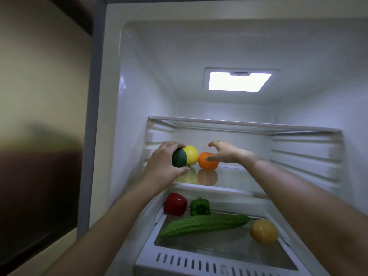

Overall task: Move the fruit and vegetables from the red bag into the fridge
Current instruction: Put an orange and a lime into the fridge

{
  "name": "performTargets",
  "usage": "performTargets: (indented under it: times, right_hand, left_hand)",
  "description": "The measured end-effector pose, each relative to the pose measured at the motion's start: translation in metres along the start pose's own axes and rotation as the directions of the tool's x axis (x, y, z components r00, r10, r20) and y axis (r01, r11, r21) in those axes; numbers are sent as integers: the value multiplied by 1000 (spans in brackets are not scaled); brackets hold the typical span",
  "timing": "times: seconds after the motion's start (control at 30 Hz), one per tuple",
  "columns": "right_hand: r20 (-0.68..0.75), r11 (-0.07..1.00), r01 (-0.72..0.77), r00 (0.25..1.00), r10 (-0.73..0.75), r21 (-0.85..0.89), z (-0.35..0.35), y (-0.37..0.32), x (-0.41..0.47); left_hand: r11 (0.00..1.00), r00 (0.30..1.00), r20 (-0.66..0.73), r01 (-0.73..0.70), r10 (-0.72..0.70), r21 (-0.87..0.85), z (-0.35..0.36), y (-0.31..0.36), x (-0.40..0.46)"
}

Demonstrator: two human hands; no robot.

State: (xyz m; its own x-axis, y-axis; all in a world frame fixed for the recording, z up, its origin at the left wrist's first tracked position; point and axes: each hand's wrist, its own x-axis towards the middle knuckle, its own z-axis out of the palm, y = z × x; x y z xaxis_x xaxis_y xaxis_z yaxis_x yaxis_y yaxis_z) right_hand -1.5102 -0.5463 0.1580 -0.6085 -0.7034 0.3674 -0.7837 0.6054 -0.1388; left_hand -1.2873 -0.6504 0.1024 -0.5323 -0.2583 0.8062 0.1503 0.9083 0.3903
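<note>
Both my arms reach into the open fridge. My left hand [162, 161] grips a dark green round fruit [179, 157] just above the middle glass shelf [229, 181], close against a yellow fruit [191, 155] that stands there. My right hand [225, 151] has its fingers spread over an orange [207, 163] on the same shelf, thumb touching its right side. The shelf below holds a red bell pepper [176, 204], a green bell pepper [200, 207], a long bumpy green gourd [205, 224] and a yellow-orange fruit [263, 231]. The red bag is out of view.
The top glass shelf [245, 124] is bare, under the lit ceiling lamp [239, 81]. Ribbed shelf rails line the fridge's right wall [306, 156]. A white vented ledge [209, 263] fronts the lower shelf. A beige wall [39, 96] stands left of the fridge.
</note>
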Motion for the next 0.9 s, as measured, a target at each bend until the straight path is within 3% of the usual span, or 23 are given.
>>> performTargets:
  times: [0.3, 0.57, 0.9]
  right_hand:
    - [-145, 996, -46, 989, 34, -81, -4, -13, -73]
    - [-344, 978, -164, 933, 110, -132, -8, -22, -172]
    - [-413, 947, -220, 904, 109, -233, -27, -45, -326]
  left_hand:
    - [990, 996, -6, -85, 85, -109, -11, 15, -25]
    - [962, 995, 4, -94, 99, -255, 4, 28, -68]
    - [927, 976, 147, -99, 162, -362, 20, 71, -142]
